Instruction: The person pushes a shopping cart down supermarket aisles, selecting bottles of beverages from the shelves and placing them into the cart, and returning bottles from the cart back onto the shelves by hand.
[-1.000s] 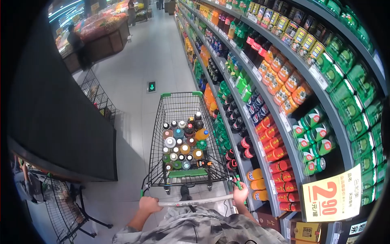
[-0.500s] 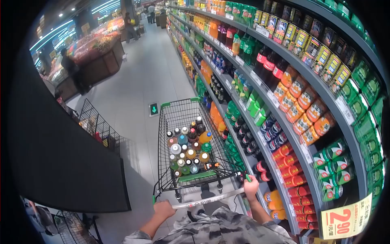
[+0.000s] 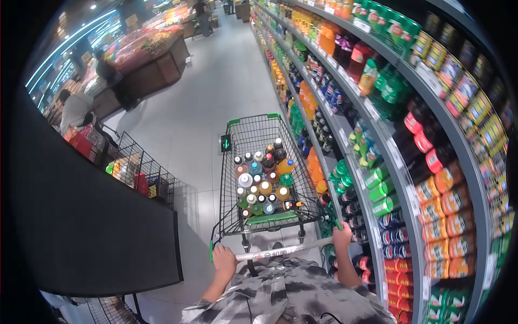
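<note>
A black wire shopping cart with green trim (image 3: 253, 119) stands in front of me in the aisle. Many bottles with white, orange, red and blue caps (image 3: 264, 187) are packed upright in its basket. A small dark bottle with an orange label (image 3: 293, 205) lies on its side at the near right of the basket. Across the near end runs a pale handlebar (image 3: 291, 250) with printed lettering. My left hand (image 3: 224, 260) is wrapped round the bar's left end, and my right hand (image 3: 342, 236) is closed round its right end.
Drink shelves (image 3: 396, 156) line the right side, close to the cart. A dark panel (image 3: 108, 232) takes up the lower left, with another wire cart (image 3: 143, 173) beyond it. People and a produce stand (image 3: 154, 59) are farther left; one person (image 3: 202, 19) is up the aisle.
The cart has rolled forward along the aisle, and the shelves have slid back past me. A person in a pale top now shows at the left. Both hands keep their grip on the handlebar.
</note>
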